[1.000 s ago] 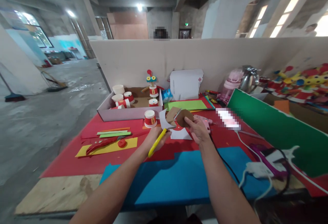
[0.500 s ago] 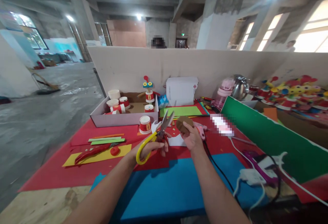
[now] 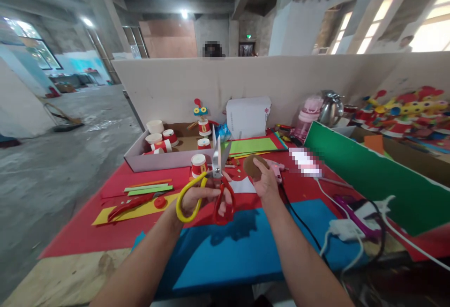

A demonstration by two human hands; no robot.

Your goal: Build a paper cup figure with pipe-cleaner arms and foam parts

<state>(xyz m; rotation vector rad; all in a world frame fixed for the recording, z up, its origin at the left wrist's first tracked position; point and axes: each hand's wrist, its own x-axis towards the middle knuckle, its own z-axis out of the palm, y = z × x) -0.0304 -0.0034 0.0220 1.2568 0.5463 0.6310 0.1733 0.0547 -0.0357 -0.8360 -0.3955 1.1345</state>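
Observation:
My left hand (image 3: 210, 194) has its fingers through the handles of a pair of scissors (image 3: 217, 172), one handle yellow, the other red. The metal blades point up and stand slightly apart, with nothing between them. To their right, my right hand (image 3: 265, 183) grips a round brown cardboard disc (image 3: 251, 167) between thumb and fingers. The scissors and the disc are apart. A red and white paper cup (image 3: 199, 166) stands just behind the left hand. Beyond the right hand lies a pink glue gun (image 3: 276, 170), and a white paper scrap (image 3: 244, 185) lies between the hands.
A shallow box (image 3: 168, 160) at the back left holds several cups and a cup figure. Red-handled pliers (image 3: 128, 206) lie on a yellow strip at left. On the right are a green board (image 3: 355, 180), cables and a power strip (image 3: 346, 241). Blue sheet (image 3: 228, 260) covers the front.
The scissors have turned in my left hand, so the blades now point more upward and the red handle shows. My right hand still holds the disc, in nearly the same place.

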